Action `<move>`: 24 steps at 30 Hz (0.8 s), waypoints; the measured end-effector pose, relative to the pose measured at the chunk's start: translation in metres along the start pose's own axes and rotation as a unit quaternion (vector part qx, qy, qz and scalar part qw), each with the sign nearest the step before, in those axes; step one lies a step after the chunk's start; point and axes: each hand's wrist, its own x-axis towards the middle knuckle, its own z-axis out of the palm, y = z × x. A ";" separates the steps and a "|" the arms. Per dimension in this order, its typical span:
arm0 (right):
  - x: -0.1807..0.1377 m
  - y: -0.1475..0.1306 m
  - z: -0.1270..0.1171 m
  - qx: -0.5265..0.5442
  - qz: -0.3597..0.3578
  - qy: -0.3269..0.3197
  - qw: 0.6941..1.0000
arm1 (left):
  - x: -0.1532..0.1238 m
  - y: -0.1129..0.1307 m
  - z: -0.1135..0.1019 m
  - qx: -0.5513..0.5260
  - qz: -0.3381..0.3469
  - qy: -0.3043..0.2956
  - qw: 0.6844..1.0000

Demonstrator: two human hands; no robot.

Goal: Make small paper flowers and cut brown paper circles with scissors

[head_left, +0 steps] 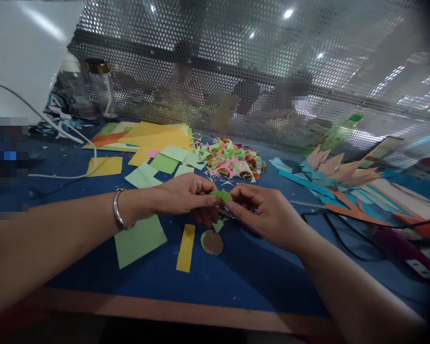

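Observation:
My left hand [189, 193], with a silver bangle on its wrist, pinches a small piece of green paper [222, 196] by its left side. From the right, the fingertips of my right hand [261, 205] close on the same piece. Something thin and greyish shows below the paper near my right fingers; I cannot make out what it is. Below the hands lie a round brown disc [213, 242] over a pale green edge, and a yellow paper strip [185, 248]. A light green paper square [141, 241] lies under my left forearm.
Coloured paper scraps [232, 160] are heaped behind the hands, beside yellow sheets [157, 135]. Folded peach paper points [338, 167] and blue strips lie at right, near black cables and a purple power strip [404, 253]. Bottles [102, 91] stand by the perforated metal screen [218, 62].

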 end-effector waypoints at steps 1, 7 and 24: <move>0.000 -0.001 0.000 -0.002 -0.001 -0.001 1.000 | 0.000 -0.001 0.001 0.027 0.016 0.016 0.999; 0.000 -0.003 0.000 -0.011 0.000 -0.012 1.000 | -0.004 0.004 0.008 0.270 0.105 0.127 0.949; 0.000 0.000 0.001 0.025 0.030 -0.024 0.999 | -0.002 0.004 -0.006 0.038 0.007 -0.011 0.999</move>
